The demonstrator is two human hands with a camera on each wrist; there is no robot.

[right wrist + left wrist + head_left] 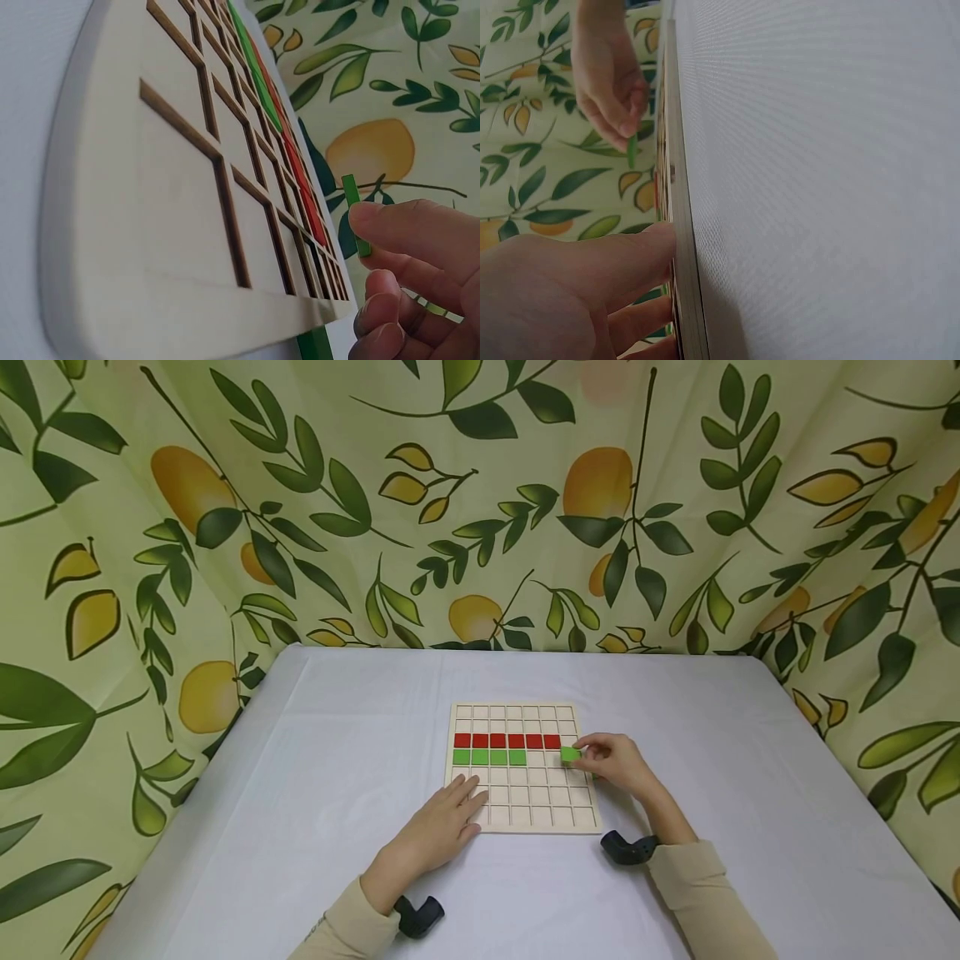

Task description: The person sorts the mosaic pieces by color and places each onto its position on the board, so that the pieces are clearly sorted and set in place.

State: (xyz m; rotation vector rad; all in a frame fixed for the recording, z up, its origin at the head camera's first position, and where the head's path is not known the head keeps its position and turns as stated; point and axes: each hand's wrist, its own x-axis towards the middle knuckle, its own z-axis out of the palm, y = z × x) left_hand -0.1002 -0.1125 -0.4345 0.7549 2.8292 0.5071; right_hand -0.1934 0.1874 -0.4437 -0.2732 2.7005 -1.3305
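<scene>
A pale wooden grid board (540,818) lies on the table. Several red square tiles (497,741) fill most of one row, and several green tiles (480,757) sit side by side in the row just below. My right hand (617,763) pinches one green tile (570,754) between thumb and finger over the right end of the green row; the right wrist view shows this tile (356,216) edge-on. Resting on the board's lower left corner is my left hand (435,827), fingers extended, its thumb (630,255) along the near edge. Another green piece (315,343) shows beside the board's right edge, mostly hidden by my hand.
A white cloth (360,718) covers the table around the board. Behind and beside it hangs a curtain (517,560) printed with leaves and fruit. A black wrist device (420,917) is on the left wrist and another (628,848) on the right.
</scene>
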